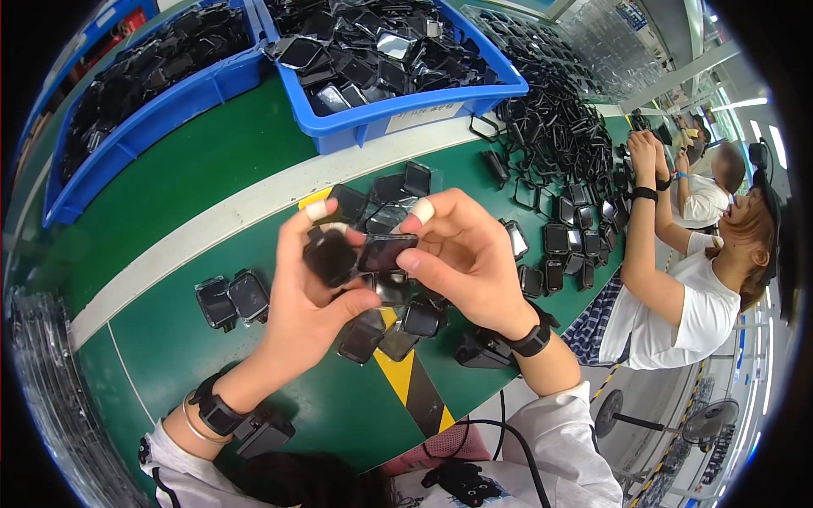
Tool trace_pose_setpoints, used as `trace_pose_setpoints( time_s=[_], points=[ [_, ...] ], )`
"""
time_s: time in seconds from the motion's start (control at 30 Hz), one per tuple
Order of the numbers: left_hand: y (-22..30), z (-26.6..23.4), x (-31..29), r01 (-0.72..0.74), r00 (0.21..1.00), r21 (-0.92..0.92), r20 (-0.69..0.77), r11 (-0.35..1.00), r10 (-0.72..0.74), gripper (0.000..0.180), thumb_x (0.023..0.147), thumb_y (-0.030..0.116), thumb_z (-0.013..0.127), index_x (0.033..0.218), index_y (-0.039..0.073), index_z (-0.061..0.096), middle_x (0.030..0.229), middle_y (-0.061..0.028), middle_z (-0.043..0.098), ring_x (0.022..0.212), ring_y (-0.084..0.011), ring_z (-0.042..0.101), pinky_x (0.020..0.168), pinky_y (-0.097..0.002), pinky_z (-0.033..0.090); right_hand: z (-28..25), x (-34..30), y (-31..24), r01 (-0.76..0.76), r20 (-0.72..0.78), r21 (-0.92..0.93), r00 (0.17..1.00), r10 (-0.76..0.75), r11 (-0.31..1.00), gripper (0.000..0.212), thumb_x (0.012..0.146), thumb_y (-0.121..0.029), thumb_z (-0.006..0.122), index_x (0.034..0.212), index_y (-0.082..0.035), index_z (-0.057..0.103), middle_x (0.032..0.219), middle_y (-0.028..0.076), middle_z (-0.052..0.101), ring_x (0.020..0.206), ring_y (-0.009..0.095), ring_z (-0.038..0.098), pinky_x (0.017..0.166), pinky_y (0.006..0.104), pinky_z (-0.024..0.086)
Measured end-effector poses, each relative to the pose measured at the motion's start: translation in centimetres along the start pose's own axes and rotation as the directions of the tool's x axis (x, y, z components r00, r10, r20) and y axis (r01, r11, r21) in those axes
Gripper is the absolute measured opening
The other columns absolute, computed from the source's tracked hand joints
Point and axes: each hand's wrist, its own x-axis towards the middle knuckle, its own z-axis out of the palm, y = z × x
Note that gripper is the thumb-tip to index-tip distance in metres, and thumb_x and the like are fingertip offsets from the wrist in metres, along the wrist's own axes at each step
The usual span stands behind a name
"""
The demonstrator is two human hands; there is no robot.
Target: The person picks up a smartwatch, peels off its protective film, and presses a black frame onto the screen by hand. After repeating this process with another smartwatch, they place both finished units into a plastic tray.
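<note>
Near the middle of the green table, my left hand grips a dark, rounded-square piece between curled fingers and thumb. My right hand pinches a glossy black watch-like screen piece by its edge, close beside the first. Whether the two pieces touch, I cannot tell. Pale covers wrap some fingertips. Below and behind my hands lie several black square pieces, some in clear film, partly hidden by my fingers. To the left, two more film-wrapped pieces lie side by side.
Two blue bins full of black pieces stand at the back. At the right are a heap of black frames and a group of black square cases. A co-worker with raised hands sits beyond. Yellow-black tape crosses the table.
</note>
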Motion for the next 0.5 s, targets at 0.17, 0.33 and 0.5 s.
trace_pose_setpoints(
  time_s=[0.17, 0.33, 0.5],
  points=[
    [0.9, 1.0, 0.0, 0.100, 0.989, -0.157, -0.094, 0.983, -0.116, 0.065, 0.071, -0.011, 0.070, 0.124, 0.006, 0.035, 0.117, -0.0110, 0.050, 0.106, -0.0206, 0.055, 0.091, -0.0347, 0.050, 0.5, 0.0, 0.2, -0.033, -0.049, -0.114, 0.998, 0.028, 0.993, 0.026, 0.082, 0.008, 0.061, 0.104, 0.000, 0.050, 0.099, 0.006, 0.059, 0.086, 0.010, 0.060, 0.077, 0.0241, 0.048],
    [0.2, -0.8, 0.1, -0.069, 0.994, 0.291, 0.102, 0.954, 0.041, 0.061, 0.073, -0.016, 0.064, 0.123, 0.007, 0.037, 0.123, -0.0133, 0.048, 0.110, -0.0202, 0.055, 0.092, -0.0341, 0.050, 0.8, -0.3, 0.5, -0.032, -0.047, -0.137, 0.999, 0.026, 0.990, 0.026, 0.082, 0.009, 0.062, 0.104, 0.000, 0.051, 0.099, 0.004, 0.059, 0.085, 0.010, 0.060, 0.076, 0.0231, 0.049],
    [-0.1, -0.5, 0.0, -0.057, 0.997, 0.176, 0.062, 0.983, 0.046, 0.061, 0.073, -0.017, 0.062, 0.123, 0.006, 0.036, 0.125, -0.0146, 0.047, 0.111, -0.0209, 0.055, 0.090, -0.0319, 0.050, 1.4, -0.3, 0.6, -0.082, -0.024, -0.162, 0.997, 0.079, 0.983, 0.026, 0.080, 0.010, 0.062, 0.103, 0.000, 0.052, 0.099, 0.003, 0.056, 0.088, 0.010, 0.060, 0.076, 0.0233, 0.049]
  ],
)
